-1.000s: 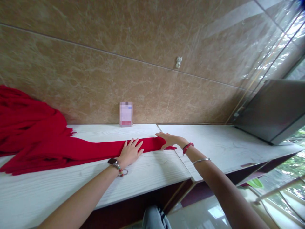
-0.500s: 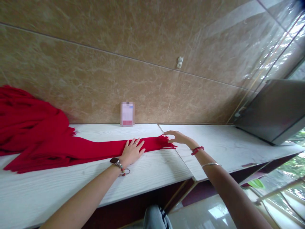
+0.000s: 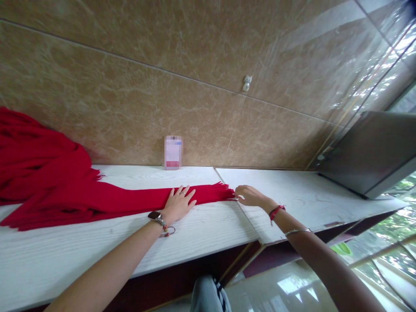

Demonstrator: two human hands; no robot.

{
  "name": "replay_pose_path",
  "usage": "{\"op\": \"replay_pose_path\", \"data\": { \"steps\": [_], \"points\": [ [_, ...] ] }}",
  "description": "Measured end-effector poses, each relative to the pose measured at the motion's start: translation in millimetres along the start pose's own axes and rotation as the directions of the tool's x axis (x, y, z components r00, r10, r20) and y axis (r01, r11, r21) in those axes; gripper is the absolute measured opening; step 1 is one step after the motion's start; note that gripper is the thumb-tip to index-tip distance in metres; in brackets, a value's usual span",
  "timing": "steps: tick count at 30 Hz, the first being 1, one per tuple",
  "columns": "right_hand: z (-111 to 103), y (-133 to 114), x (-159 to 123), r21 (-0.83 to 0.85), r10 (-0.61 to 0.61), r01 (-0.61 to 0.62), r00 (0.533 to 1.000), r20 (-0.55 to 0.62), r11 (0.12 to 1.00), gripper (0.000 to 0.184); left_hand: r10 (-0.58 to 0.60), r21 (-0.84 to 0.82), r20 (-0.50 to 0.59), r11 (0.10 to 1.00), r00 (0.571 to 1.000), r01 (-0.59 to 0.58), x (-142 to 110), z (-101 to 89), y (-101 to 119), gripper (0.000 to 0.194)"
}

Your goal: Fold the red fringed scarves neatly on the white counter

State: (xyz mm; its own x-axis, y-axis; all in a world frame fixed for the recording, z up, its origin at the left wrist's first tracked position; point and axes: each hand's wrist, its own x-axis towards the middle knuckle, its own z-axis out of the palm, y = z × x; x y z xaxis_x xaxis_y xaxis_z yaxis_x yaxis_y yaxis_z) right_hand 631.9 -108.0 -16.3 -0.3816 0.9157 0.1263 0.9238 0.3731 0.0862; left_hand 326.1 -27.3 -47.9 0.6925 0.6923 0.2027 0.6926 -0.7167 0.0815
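A red fringed scarf point(image 3: 130, 201) runs along the white wood-grain counter point(image 3: 208, 234), narrow and flat toward the right. My left hand point(image 3: 178, 205) lies flat on this strip with its fingers spread. At the scarf's right end, my right hand point(image 3: 251, 196) is closed, thumb and fingers pinching the tips of the fringe point(image 3: 224, 190). The strands point to the right, drawn together near my fingertips. On the left, the rest of the scarf lies in a thick, folded heap point(image 3: 42, 160), partly cut off by the picture's edge.
A blurred pinkish card or package point(image 3: 173, 153) leans against the brown marbled wall point(image 3: 130, 99). A small white cat-shaped piece point(image 3: 247, 82) is fixed higher up. To the right, a grey box-like appliance point(image 3: 364, 151) stands on the counter. Open shelving lies under the front edge.
My right hand has moved slightly right and its fingers have closed on the fringe, which lies straighter. My left hand stays flat on the scarf. The view has shifted a little.
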Motion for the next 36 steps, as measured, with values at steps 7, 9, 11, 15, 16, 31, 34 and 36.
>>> {"op": "replay_pose_path", "data": {
  "steps": [7,9,11,15,16,31,34,36],
  "points": [
    [0.4,-49.7,26.9,0.165,-0.133,0.159,0.978,-0.16,0.973,0.023,0.011,0.006,-0.014,1.0,1.0,-0.011,1.7,4.1,-2.1,0.048],
    [4.4,-58.3,37.0,0.152,-0.163,0.177,0.982,-0.1,0.972,0.021,0.011,0.008,-0.017,1.0,1.0,-0.011,1.6,5.0,-2.5,0.048],
    [7.6,-55.7,38.8,0.109,-0.156,0.163,0.986,-0.064,0.981,0.019,0.012,0.01,-0.015,1.0,1.0,-0.012,1.3,5.1,-2.6,0.048],
    [8.4,-27.1,18.6,-0.019,-0.112,0.112,0.994,-0.01,0.994,0.02,0.015,0.006,-0.02,1.0,1.0,-0.015,0.4,4.8,-2.4,0.048],
    [7.2,-18.9,11.3,-0.049,-0.094,0.095,0.995,0.01,0.994,0.02,0.015,0.005,-0.023,1.0,1.0,-0.015,0.2,4.8,-2.4,0.048],
    [9.6,-60.9,34.4,-0.006,-0.118,0.118,0.993,-0.023,0.993,0.024,0.015,0.013,-0.021,1.0,1.0,-0.015,0.3,5.0,-2.1,0.048],
    [7.1,-42.6,25.6,-0.114,-0.043,0.049,0.998,0.05,0.992,0.023,0.02,0.018,-0.023,1.0,1.0,-0.02,-0.1,4.2,-1.7,0.048],
    [1.9,-28.4,15.1,-0.209,0.016,0.001,0.997,0.081,0.978,0.021,0.016,0.018,-0.02,1.0,1.0,-0.016,0.0,3.8,-1.5,0.048]
  ]
}}
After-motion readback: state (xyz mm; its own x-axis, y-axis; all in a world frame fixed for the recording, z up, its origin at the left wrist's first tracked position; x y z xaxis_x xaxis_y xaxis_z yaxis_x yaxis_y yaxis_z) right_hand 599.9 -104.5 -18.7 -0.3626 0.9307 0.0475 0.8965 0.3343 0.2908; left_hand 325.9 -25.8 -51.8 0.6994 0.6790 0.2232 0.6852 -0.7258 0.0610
